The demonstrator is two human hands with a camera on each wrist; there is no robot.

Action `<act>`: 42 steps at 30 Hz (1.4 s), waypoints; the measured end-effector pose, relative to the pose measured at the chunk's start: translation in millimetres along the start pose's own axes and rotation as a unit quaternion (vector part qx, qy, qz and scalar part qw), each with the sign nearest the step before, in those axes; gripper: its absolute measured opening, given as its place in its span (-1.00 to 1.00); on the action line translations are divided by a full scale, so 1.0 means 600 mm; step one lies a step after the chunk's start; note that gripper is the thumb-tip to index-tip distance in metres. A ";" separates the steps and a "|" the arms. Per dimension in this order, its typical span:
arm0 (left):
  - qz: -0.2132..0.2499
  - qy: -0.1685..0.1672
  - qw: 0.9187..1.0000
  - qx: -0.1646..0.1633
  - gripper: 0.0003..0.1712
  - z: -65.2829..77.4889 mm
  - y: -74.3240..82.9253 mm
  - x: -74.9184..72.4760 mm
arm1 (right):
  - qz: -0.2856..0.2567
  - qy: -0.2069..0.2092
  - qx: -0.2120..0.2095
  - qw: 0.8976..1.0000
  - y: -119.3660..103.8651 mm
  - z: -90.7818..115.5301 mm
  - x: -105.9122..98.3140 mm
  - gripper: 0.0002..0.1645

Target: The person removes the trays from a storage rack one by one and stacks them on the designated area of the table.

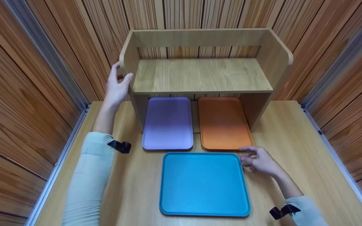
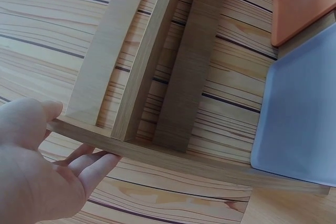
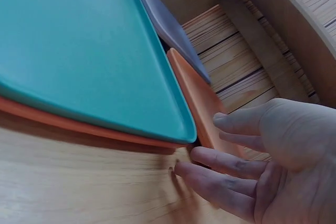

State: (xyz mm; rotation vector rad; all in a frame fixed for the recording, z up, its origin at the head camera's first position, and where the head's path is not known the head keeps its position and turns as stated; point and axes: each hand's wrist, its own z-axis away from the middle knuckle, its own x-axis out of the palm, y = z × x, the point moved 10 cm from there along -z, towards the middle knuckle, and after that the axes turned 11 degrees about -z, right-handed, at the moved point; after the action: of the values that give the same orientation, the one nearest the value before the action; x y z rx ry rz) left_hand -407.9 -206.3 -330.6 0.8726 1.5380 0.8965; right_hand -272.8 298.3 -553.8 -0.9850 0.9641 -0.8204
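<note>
Nearest the head camera lies a blue tray [image 1: 204, 185], flat and toward the front of the bench [image 1: 287, 131], about midway between its left and right edges. From the right wrist, the orange rim of another tray [image 3: 26, 110] shows directly beneath it.

Along the bench's back edge stands a wooden shelf [image 1: 200, 75], well in from both back corners. A purple tray [image 1: 167, 125] and an orange tray [image 1: 225, 125] sit side by side, partly under its board, purple on the left, with their front edges just beyond the blue tray's far edge. Whether these two lie flat or lean, I cannot tell.

The left hand [image 1: 117, 89] grips the front edge of the shelf's left side panel, thumb on one side and fingers on the other. The right hand [image 1: 261, 161] is at the orange tray's front right corner, beside the blue tray's far right corner; its fingers are loosely bent and a little apart. Whether a fingertip touches either tray is unclear.
</note>
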 end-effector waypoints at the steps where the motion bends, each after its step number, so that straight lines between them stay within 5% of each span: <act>1: -0.001 0.000 1.000 0.001 -0.23 0.001 0.000 0.001 | 0.001 0.002 -0.001 1.000 -0.001 0.000 -0.001 -0.39; 13: 0.004 0.003 1.000 0.010 -0.25 0.001 0.002 0.003 | 0.021 0.057 -0.061 0.996 -0.032 0.007 -0.047 -0.46; 22: 0.005 0.004 1.000 0.009 -0.24 0.001 0.003 0.002 | 0.038 0.173 -0.160 0.971 -0.052 0.014 -0.087 -0.50; 42: 0.004 0.005 1.000 0.009 -0.26 0.002 0.006 0.001 | -0.078 0.203 -0.116 0.969 0.018 -0.028 -0.085 -0.07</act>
State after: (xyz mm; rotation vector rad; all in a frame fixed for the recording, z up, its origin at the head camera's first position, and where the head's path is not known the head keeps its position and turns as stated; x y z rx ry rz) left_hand -406.8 -204.5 -327.9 0.8883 1.5543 0.8955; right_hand -305.1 342.7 -553.9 -1.1272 1.3701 -1.0856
